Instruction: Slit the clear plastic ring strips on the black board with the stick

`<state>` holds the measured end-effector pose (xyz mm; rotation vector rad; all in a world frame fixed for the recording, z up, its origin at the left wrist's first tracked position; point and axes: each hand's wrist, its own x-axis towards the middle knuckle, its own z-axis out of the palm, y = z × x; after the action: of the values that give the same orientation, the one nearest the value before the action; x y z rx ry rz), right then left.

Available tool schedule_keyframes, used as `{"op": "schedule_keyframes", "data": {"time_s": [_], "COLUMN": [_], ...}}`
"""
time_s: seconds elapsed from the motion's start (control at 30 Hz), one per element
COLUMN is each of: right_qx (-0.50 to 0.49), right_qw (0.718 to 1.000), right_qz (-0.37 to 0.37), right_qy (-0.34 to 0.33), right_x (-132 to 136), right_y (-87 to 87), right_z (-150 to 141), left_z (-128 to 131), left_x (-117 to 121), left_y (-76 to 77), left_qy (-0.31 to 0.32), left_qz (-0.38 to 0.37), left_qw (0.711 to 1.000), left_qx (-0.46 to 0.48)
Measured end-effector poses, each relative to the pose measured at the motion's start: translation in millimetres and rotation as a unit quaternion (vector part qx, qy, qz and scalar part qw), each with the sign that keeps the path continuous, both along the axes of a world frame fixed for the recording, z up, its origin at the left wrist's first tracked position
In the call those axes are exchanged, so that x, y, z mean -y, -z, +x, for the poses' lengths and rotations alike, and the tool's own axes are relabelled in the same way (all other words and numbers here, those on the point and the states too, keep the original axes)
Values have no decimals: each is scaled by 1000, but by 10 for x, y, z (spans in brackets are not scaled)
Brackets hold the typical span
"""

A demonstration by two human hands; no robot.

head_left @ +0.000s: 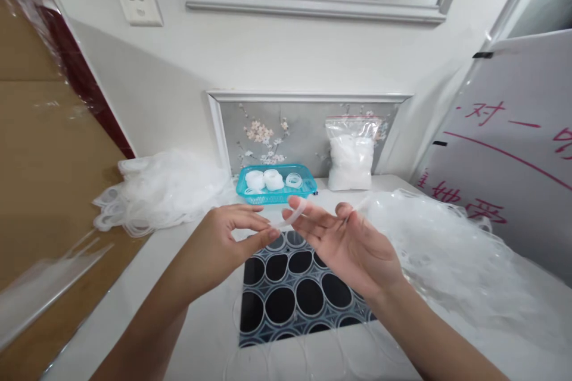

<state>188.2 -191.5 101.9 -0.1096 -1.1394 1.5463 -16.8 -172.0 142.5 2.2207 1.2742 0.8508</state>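
Observation:
My left hand point(226, 241) is closed, its thumb and fingertips pinching one end of a curved, translucent white band point(295, 213). The band's other end curves up against the outstretched fingertips of my right hand point(348, 244), which is turned palm up. Close to that hand's thumb, a thin white strip point(360, 203) sticks out and appears pinched there; its full shape is hidden. Below both hands lies a dark patterned mat point(310, 296) with black ovals. Clear rings point(286, 360) are faintly visible along its near edge.
Behind the hands, a blue basket point(274, 197) holds several rolls of white rings point(273, 179). A filled zip bag point(351, 161) stands against the wall. Heaps of translucent rings lie left point(165, 193) and right point(438, 244). Cardboard point(40, 149) borders the left; a written board point(513, 143) borders the right.

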Motion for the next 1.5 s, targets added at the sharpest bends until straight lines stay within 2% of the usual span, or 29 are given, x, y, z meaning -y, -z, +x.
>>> {"op": "schedule_keyframes", "data": {"time_s": [0.13, 0.23, 0.37, 0.47, 0.57, 0.7, 0.8, 0.97, 1.07, 1.17, 1.27, 1.4, 1.5], "right_qx": [55, 109, 174, 215, 233, 226, 237, 245, 224, 180, 106, 59, 45], "right_qw": [997, 989, 975, 965, 961, 966, 964, 965, 972, 982, 993, 992, 989], "right_qz": [56, 103, 138, 149, 148, 130, 118, 89, 72, 46, 6, -59, -86], "right_qy": [4, 15, 18, 14, 9, -8, -7, -1, -16, -23, -48, -92, -114], "right_x": [-44, -63, -57, -36, -9, 37, 75, 115, 110, 105, 127, 196, 249], "right_y": [44, 80, 101, 79, 41, -8, -53, -111, -81, -27, -13, -70, -113], "right_z": [3, 27, 56, 64, 65, 76, 98, 133, 139, 120, 82, 38, 18], "left_z": [-6, -7, -26, -51, -55, -22, 1, 6, 2, -6, -13, -19, -28], "left_x": [-33, -57, -94, -108, -92, -27, 32, 99, 112, 120, 135, 133, 94], "left_y": [22, 39, 45, 29, 11, 1, 3, 6, 3, -3, -11, -21, -21], "left_qy": [9, 15, 35, 102, 174, 207, 216, 227, 219, 201, 185, 206, 241], "left_qz": [8, -2, -71, -136, -189, -225, -240, -223, -179, -85, 23, 169, 224], "left_qw": [1000, 1000, 995, 979, 948, 921, 911, 911, 929, 958, 972, 956, 935], "left_qx": [-16, 6, 57, 111, 186, 240, 256, 261, 238, 187, 144, 124, 136]}}
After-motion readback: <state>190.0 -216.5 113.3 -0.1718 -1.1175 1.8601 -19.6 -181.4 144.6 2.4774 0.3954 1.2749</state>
